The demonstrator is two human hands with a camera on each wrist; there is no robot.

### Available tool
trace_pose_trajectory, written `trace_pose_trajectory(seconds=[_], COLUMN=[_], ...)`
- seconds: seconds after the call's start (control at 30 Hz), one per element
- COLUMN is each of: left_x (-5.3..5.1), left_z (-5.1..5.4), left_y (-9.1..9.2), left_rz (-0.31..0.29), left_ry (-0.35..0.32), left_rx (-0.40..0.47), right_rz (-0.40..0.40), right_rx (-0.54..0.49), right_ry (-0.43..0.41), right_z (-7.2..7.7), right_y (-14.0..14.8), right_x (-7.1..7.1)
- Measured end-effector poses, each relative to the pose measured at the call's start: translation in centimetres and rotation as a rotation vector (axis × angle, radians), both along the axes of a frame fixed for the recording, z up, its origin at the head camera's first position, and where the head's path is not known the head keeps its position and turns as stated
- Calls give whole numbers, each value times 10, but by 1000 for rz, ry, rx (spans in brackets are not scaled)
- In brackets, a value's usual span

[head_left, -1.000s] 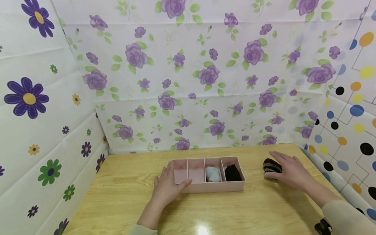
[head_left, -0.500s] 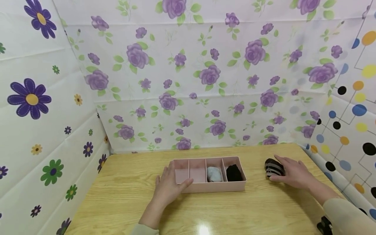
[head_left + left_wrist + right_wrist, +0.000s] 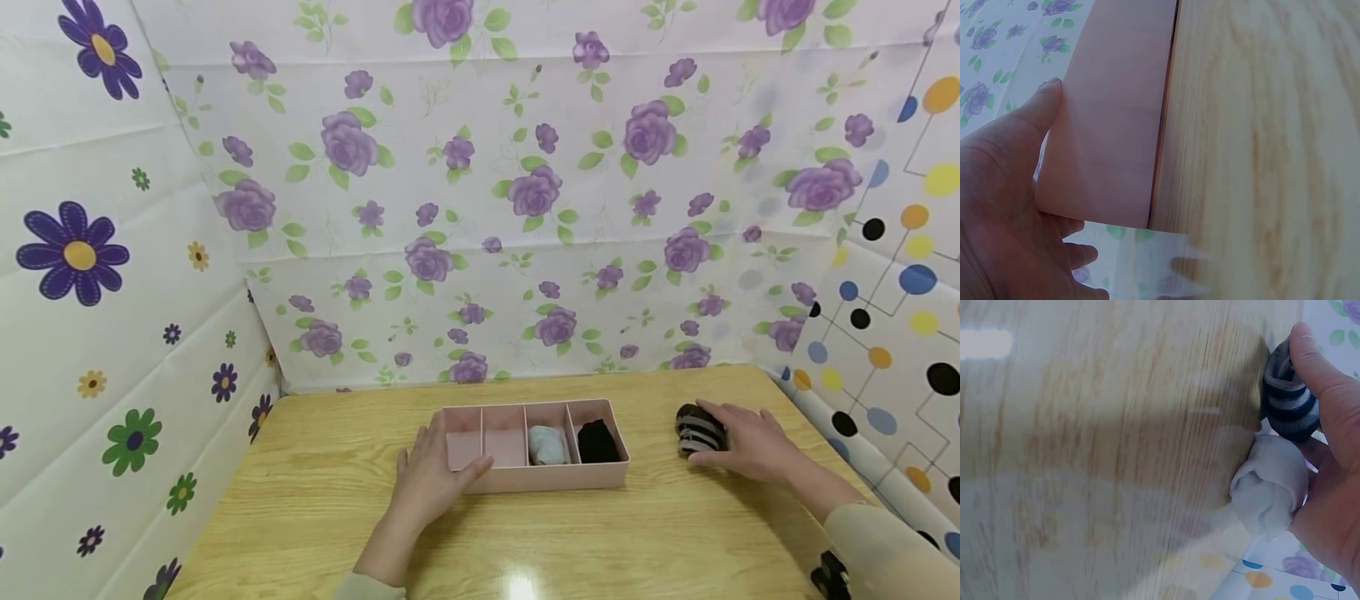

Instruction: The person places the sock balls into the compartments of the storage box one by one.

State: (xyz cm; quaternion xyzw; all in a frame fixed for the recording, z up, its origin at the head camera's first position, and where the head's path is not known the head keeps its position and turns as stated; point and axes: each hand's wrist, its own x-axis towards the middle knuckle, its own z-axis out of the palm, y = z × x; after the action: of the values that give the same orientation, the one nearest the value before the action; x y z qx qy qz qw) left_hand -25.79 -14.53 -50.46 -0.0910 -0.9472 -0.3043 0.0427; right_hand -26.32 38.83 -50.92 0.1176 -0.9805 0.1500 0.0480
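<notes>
A pink box (image 3: 555, 478) with several compartments stands on the table in the head view. A pale blue rolled sock (image 3: 547, 446) fills one compartment, and a black bundle of cloth (image 3: 597, 442) the rightmost. My left hand (image 3: 427, 479) holds the box's left end, thumb over the front rim; the left wrist view shows fingers (image 3: 1079, 255) around its end. Off to the right, my right hand (image 3: 753, 442) grips a black-and-grey striped rolled sock (image 3: 699, 431) between thumb and fingers. A white rolled sock (image 3: 1270, 486) lies against that palm in the right wrist view, hidden in the head view.
The wooden table (image 3: 525, 542) reaches back to a flowered cloth wall (image 3: 480, 208). Printed cloth also hangs along the left and right sides. A small black object (image 3: 831, 575) shows beside the right sleeve.
In my right hand the striped sock has turned a little, so more of its grey stripes show. My left hand and the box have stayed in place.
</notes>
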Motion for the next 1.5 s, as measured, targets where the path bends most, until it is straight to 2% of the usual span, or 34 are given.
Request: trace_pose_trajectory(seconds=[0.57, 0.73, 1.13, 1.5], left_x=[1, 0, 0, 0], left_z=[1, 1, 3, 4], left_y=[-3, -3, 1, 2], left_rz=[7, 9, 6, 0], left_ry=[-7, -5, -9, -13], left_rx=[0, 5, 17, 20], right_rz=[-2, -12, -46, -27], right_rx=[-44, -26, -30, -65], right_ry=[20, 34, 49, 78], right_z=[-2, -2, -4, 7], right_y=[-3, -5, -5, -14], right_x=[-11, -14, -13, -9])
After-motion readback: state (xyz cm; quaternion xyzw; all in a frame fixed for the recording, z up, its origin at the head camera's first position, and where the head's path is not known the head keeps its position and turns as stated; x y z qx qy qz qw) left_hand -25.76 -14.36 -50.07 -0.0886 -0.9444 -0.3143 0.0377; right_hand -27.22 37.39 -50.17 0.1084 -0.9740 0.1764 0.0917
